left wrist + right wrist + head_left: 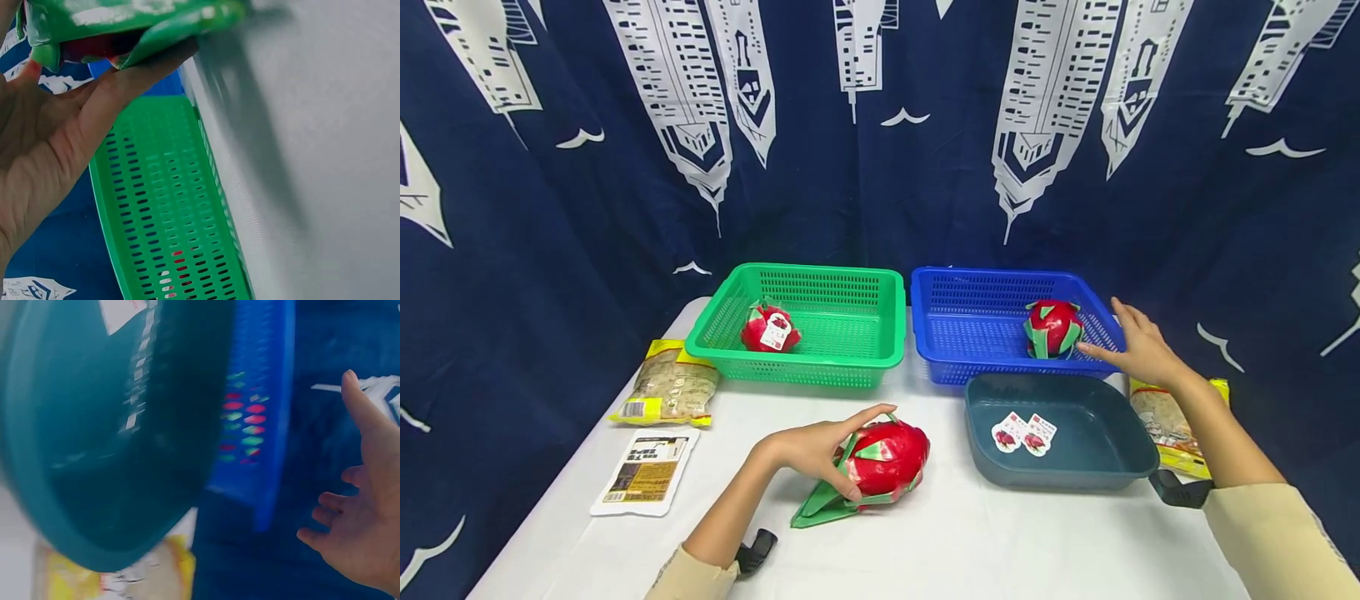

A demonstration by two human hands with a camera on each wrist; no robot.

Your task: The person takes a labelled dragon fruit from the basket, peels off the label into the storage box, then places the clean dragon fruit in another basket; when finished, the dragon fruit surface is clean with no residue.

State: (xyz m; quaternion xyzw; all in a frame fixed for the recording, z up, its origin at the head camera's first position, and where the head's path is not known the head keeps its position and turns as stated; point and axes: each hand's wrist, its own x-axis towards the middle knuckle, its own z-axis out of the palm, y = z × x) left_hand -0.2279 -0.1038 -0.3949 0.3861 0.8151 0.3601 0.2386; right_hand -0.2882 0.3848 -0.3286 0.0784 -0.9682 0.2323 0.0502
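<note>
- One huge navy fabric backdrop with white upside-down city buildings point(850, 200) fills the back.
- White-covered table point(970, 542) under everything.
- Green perforated plastic basket point(805, 363) back left, blue perforated plastic basket point(955, 372) just right of it.
- Dark teal oval-cornered plastic tub point(1052, 481) in front of the blue one.
- Big glossy red dragon fruit with green leaf flaps point(887, 462) sits front and centre, left of the tub. The left hand point(816, 450) has it gripped, thumb on the near side, fingers over the far side.
- Right hand point(1142, 346) is fingers apart, holding nothing, around the blue basket's right end.
- Yellow-and-clear food bag point(673, 385) by the green basket, similar yellow bag point(1165, 417) partly hidden behind the right arm.
- Flat white pouch with a brown label point(647, 473) near the left bag.
- Smaller red-and-green fruit point(1054, 327) in the blue basket, stickered red fruit point(752, 333) in the green.
- Two white fruit-print stickers point(1038, 435) inside the tub.
</note>
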